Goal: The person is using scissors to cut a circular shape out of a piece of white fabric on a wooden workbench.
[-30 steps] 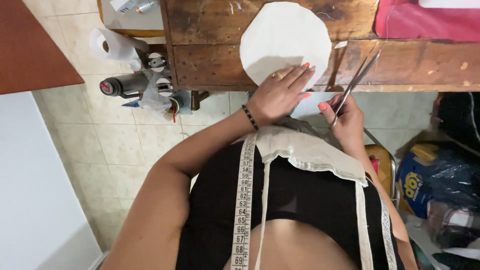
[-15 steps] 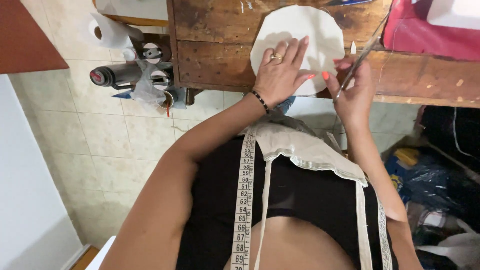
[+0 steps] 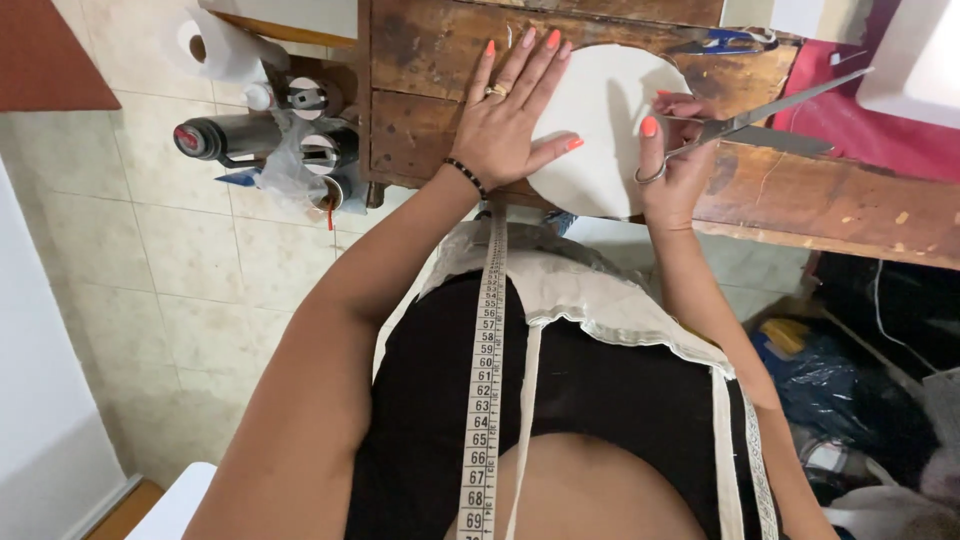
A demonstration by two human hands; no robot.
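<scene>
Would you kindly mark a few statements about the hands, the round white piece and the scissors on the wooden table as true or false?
1. The left hand lies flat on the round white fabric piece. True.
2. The right hand holds a red pencil. False: it holds silver metal scissors.
3. The round white piece rests on a glass table. False: it rests on a worn brown wooden table, its edge overhanging.
4. A pale measuring tape hangs down over the person's black top. True.
5. The scissor blades point toward the person's body. False: they point away, to the right across the table.
</scene>
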